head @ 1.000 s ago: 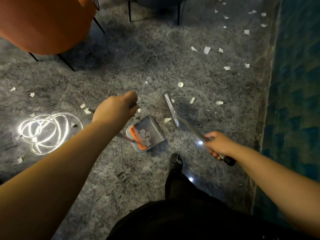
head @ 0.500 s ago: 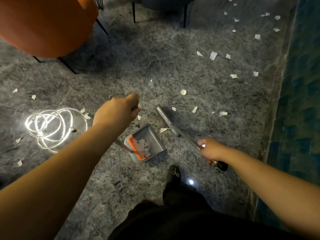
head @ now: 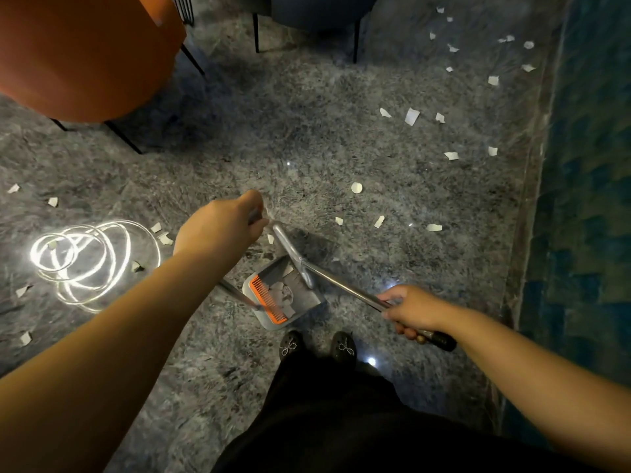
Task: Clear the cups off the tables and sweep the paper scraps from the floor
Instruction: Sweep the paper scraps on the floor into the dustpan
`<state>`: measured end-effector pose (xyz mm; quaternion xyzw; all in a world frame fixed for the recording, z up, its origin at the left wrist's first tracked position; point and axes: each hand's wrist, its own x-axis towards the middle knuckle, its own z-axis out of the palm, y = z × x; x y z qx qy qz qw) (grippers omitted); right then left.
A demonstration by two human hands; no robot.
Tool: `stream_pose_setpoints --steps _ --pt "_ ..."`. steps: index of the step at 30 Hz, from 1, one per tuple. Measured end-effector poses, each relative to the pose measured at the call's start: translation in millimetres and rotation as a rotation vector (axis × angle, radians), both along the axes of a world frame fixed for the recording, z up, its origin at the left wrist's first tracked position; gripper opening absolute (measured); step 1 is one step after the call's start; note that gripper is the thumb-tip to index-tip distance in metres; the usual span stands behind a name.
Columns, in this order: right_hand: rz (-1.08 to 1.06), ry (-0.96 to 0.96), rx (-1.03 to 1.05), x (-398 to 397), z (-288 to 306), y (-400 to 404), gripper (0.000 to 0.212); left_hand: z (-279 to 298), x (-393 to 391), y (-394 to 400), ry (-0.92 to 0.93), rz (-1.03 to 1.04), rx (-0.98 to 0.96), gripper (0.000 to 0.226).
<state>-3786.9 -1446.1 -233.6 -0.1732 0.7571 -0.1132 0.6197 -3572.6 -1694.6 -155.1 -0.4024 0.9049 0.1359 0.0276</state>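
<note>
While the left hand (head: 218,230) is gripping the grey dustpan's (head: 285,295) upright handle, the right hand's (head: 411,310) grip is curling tightly round the silver metal broom pole (head: 341,283), its head at the pan mouth; white paper scraps (head: 411,116) are lying on the grey floor (head: 307,131).

Left hand (head: 218,230) covers the top of the thin metal dustpan handle (head: 235,295). Orange upholstered chair (head: 78,52) cut by the top and left edges; dark chair (head: 317,11) cut by the top edge. Pale scraps inside the grey dustpan (head: 285,295) too blurred to count.
</note>
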Motion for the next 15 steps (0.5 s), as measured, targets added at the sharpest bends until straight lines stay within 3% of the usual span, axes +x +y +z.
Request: stream_pose_setpoints --steps 15 --pt "-0.208 0.24 -0.071 -14 9 -34 0.042 16 -12 -36 0.155 -0.017 0.042 0.018"
